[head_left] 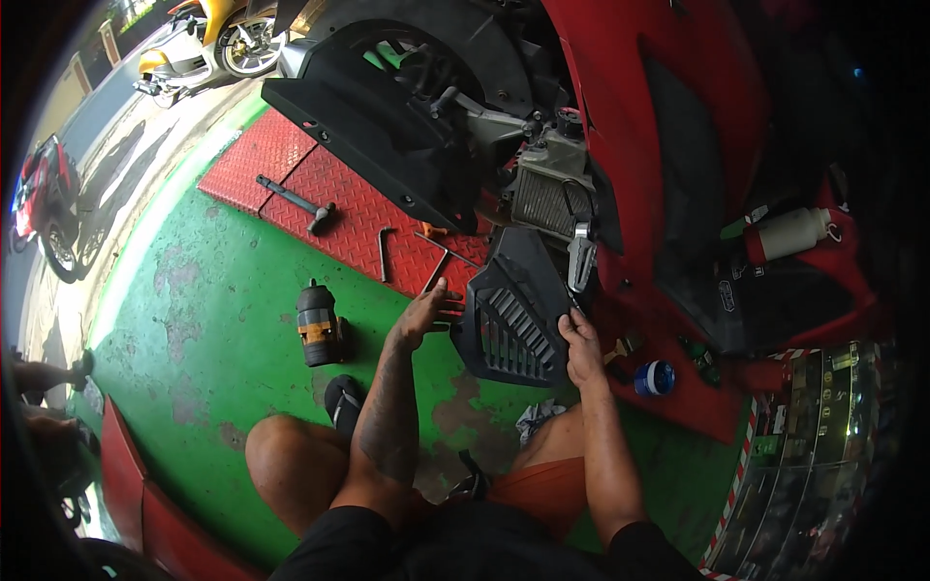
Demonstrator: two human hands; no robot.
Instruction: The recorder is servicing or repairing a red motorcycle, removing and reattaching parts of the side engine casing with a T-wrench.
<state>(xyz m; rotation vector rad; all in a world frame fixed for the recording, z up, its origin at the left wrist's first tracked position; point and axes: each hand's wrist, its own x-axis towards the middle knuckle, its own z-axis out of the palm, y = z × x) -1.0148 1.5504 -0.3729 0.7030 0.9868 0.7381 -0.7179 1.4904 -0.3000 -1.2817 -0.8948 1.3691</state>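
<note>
A black slatted radiator cover (494,334) is tilted in front of me, just below the exposed radiator (552,201) of a red scooter (620,126). My right hand (581,351) grips the cover's right edge, thumb on its face; the fingers behind are partly hidden. At the cover's left edge, my left hand (426,315) is open with fingers stretched toward it; whether they touch it I cannot tell. A silver folding footpeg-like part (581,259) is close above my right hand. Beyond my left hand lie a T-handle wrench (438,266) and a bent hex key (384,254).
A hammer-like tool (300,205) rests on the red tread-plate platform (257,160). A cordless power tool (317,327) stands on the green floor (184,290). To the right are a blue-and-white round container (655,378), a pale bottle (794,233) and a glass display case (799,465).
</note>
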